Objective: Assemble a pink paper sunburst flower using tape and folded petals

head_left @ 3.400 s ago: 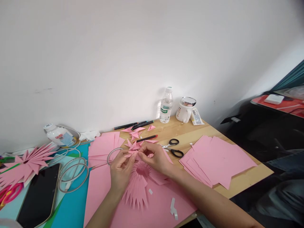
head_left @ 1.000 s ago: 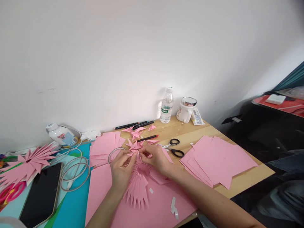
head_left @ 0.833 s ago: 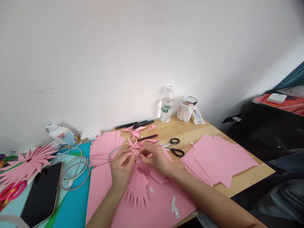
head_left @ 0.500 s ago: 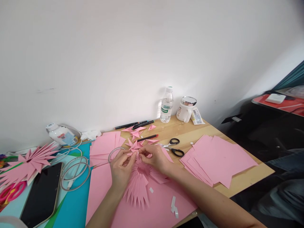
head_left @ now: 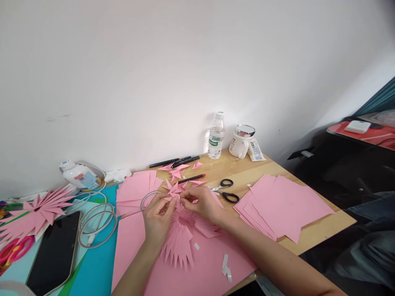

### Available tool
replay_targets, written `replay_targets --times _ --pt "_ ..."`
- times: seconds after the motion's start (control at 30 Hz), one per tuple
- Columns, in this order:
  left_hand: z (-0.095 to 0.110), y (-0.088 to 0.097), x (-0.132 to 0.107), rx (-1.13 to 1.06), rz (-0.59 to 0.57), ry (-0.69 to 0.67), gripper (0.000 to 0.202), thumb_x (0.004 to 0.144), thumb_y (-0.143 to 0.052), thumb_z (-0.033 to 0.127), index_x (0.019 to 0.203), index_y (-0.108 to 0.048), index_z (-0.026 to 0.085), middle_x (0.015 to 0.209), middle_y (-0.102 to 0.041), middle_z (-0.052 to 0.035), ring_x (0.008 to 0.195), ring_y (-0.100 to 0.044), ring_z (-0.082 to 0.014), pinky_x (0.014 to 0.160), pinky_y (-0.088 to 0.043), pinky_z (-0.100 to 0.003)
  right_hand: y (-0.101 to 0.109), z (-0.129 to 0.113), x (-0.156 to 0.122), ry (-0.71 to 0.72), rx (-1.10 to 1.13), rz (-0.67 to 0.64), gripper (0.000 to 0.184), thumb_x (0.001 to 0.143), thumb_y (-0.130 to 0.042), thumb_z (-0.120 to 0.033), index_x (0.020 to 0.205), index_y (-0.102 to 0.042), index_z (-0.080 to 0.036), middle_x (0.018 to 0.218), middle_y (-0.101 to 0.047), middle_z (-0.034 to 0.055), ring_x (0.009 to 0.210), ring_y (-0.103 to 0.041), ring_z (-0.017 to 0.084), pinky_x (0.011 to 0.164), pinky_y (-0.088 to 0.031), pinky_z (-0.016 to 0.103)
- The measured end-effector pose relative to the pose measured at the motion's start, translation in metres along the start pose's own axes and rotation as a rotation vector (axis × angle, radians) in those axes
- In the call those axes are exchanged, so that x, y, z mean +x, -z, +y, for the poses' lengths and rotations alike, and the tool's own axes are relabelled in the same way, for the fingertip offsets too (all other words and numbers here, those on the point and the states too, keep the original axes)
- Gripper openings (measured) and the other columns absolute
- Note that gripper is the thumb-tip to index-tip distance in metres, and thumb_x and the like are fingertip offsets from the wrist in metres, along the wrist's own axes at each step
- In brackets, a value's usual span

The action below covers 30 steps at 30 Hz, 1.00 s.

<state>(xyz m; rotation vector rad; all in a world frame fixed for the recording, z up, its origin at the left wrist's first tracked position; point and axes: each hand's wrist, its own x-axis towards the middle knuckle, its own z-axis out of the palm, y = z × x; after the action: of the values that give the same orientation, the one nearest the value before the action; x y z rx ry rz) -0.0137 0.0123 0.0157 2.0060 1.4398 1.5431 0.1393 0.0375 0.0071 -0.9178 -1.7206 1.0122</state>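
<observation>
A pleated pink paper fan (head_left: 180,246) with pointed tips curves round on a large pink sheet (head_left: 206,275). My left hand (head_left: 158,218) pinches its far edge between thumb and forefinger. Close beside it, my right hand (head_left: 202,205) pinches the same edge, fingertips nearly meeting the left ones. The exact spot gripped is partly hidden by the fingers. Small white tape pieces (head_left: 226,267) lie on the sheet to the right of the fan. Cut pink scraps (head_left: 176,187) are heaped just beyond my hands.
Black-handled scissors (head_left: 230,197) lie right of my hands, near a stack of pink paper (head_left: 286,205). Markers (head_left: 185,162), a water bottle (head_left: 216,137) and a lidded mug (head_left: 240,144) stand along the wall. On the left are a phone (head_left: 55,250), a coiled cable (head_left: 98,226) and another pink fan (head_left: 40,207).
Almost nothing differs. Both hands keep their pinch on the paper fan in the same place, and the view has shifted very slightly.
</observation>
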Motion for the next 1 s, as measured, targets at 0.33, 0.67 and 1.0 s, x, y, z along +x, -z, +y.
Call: replay_targets --times 0.33,0.67,1.0 --pt "0.0045 0.0000 0.0029 0.019 0.013 -0.072 0.019 0.078 -0.062 0.026 0.061 -0.063 0.019 0.066 -0.061 -0.0005 0.060 -0.060 -0.0131 0.050 -0.047 -0.022 -0.0002 0.0028 -0.0006 -0.009 -0.078 0.032 0.011 0.069 -0.054 -0.010 0.064 -0.064 -0.015 0.056 -0.056 -0.0026 0.052 -0.048 0.007 0.051 -0.038 0.017" --pt "0.0036 0.0007 0.0023 0.015 0.017 -0.091 0.017 0.079 -0.062 0.024 0.063 -0.064 0.018 0.068 -0.061 -0.0006 0.062 -0.061 -0.0129 0.052 -0.047 -0.022 0.0024 -0.0049 0.0001 -0.059 0.019 0.012 0.012 0.069 -0.054 -0.012 0.062 -0.064 -0.013 0.055 -0.053 -0.0019 0.052 -0.046 0.008 0.050 -0.036 0.018" --pt "0.0033 -0.0016 0.0020 0.029 0.015 -0.136 0.015 0.078 -0.063 0.023 0.063 -0.063 0.019 0.067 -0.061 -0.0008 0.059 -0.059 -0.0121 0.050 -0.047 -0.022 0.0005 0.0009 -0.0007 -0.033 -0.080 0.047 0.012 0.069 -0.054 -0.012 0.062 -0.064 -0.014 0.055 -0.054 -0.0022 0.052 -0.044 0.007 0.049 -0.034 0.018"
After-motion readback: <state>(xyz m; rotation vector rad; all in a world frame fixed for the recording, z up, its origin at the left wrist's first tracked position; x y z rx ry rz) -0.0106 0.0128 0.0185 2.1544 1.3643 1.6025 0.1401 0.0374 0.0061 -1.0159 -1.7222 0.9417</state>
